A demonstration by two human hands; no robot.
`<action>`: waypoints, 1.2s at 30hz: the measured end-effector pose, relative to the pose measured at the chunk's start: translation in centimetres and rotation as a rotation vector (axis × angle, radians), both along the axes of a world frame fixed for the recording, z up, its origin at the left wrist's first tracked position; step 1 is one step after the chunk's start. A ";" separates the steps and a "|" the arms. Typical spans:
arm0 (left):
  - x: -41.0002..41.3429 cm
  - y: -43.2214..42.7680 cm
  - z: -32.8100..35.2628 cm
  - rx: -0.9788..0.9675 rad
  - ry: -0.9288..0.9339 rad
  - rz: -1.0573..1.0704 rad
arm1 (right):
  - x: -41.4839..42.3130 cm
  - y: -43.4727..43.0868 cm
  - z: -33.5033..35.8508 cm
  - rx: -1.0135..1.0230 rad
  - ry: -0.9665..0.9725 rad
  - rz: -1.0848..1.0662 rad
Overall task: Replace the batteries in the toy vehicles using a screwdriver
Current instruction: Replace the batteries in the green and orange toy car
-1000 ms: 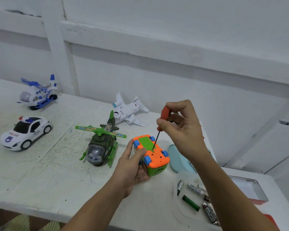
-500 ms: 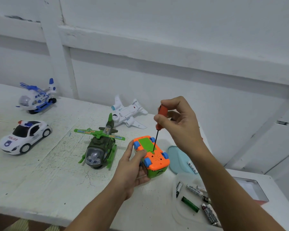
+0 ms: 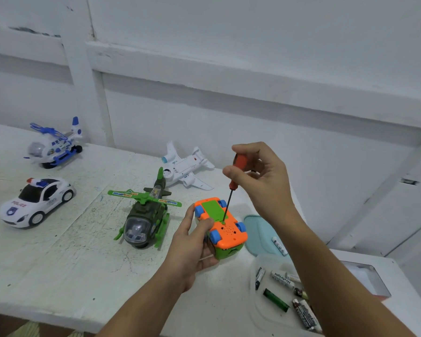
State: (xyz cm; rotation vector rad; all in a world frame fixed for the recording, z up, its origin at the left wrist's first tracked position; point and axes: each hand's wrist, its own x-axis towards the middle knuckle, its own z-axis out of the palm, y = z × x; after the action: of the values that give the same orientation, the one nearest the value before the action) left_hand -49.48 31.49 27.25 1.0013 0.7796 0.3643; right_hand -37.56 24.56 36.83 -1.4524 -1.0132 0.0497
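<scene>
An orange and green toy car (image 3: 223, 227) lies upside down on the white table (image 3: 58, 263), its blue wheels up and a green battery cover on its underside. My left hand (image 3: 192, 249) grips the car's left side, thumb on top. My right hand (image 3: 258, 177) pinches the red handle of a screwdriver (image 3: 236, 171) between thumb and fingers. The thin shaft runs down to the near end of the green cover, where its tip sits. A clear container (image 3: 277, 295) at the lower right holds several batteries.
A green toy helicopter (image 3: 144, 215) stands just left of the car. A white toy plane (image 3: 185, 170) lies behind it. A police car (image 3: 35, 201) and a blue and white helicopter (image 3: 55, 144) are at the far left. A pale blue lid (image 3: 258, 234) lies right of the car.
My right hand has shifted its fingers on the screwdriver handle while the tip stays on the car. The left hand and the car have kept their place.
</scene>
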 end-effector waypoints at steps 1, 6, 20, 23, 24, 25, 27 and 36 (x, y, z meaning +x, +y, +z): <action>0.0 0.0 0.0 0.004 -0.001 -0.002 | 0.0 0.0 0.0 0.010 -0.003 -0.009; 0.0 0.0 0.0 0.015 -0.003 -0.014 | 0.0 -0.1 0.0 0.004 0.066 0.068; -0.2 -0.3 0.0 0.033 0.000 -0.012 | 0.1 -0.6 0.4 -0.038 0.050 0.074; -0.3 -0.4 0.1 0.038 0.003 -0.005 | -0.1 -0.6 0.6 -0.049 -0.041 0.037; -0.3 -0.4 0.1 0.039 0.001 -0.004 | -0.2 -0.5 0.6 -0.038 -0.060 0.029; -0.3 -0.4 0.1 0.040 -0.001 -0.003 | -0.2 -0.5 0.5 -0.026 -0.066 0.022; -0.2 -0.4 0.2 0.044 0.000 -0.002 | -0.1 -0.5 0.3 -0.011 -0.061 0.005; -0.2 -0.3 0.1 0.055 0.004 -0.003 | -0.2 -0.6 0.4 -0.038 -0.090 0.016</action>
State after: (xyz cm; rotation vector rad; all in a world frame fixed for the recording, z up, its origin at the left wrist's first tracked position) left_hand -49.68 31.14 27.40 1.0549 0.7749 0.3832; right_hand -37.80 23.93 37.28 -1.4924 -1.1023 0.0155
